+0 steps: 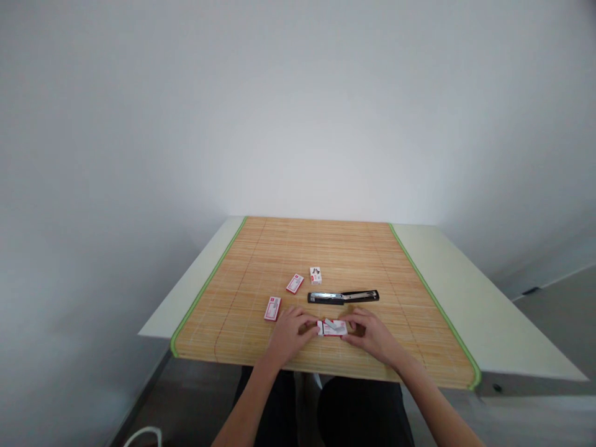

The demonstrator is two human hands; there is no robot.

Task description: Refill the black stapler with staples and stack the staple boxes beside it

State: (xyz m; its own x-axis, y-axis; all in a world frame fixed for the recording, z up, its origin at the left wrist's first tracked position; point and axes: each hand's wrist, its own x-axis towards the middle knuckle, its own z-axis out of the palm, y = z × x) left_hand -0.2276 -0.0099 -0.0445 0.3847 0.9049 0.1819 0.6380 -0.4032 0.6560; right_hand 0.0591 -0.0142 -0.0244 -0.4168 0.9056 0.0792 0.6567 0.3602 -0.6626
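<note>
Near the mat's front edge, a small red and white staple box [339,329] lies between my hands. My left hand [291,335] pinches its left end, where a white inner part sticks out. At the right end, my right hand [370,334] grips the box between thumb and fingers. A short grey strip of staples [330,323] lies slantwise on top of the box. Just beyond my hands, a black stapler [343,297] lies opened out flat, its metal channel showing.
Two red and white boxes, one nearer [272,308] and one farther [295,284], lie left of the stapler. Behind it is a white box [315,275] with a dark picture. A green-edged bamboo mat [335,245] covers the middle of the white table [470,292], which meets a wall.
</note>
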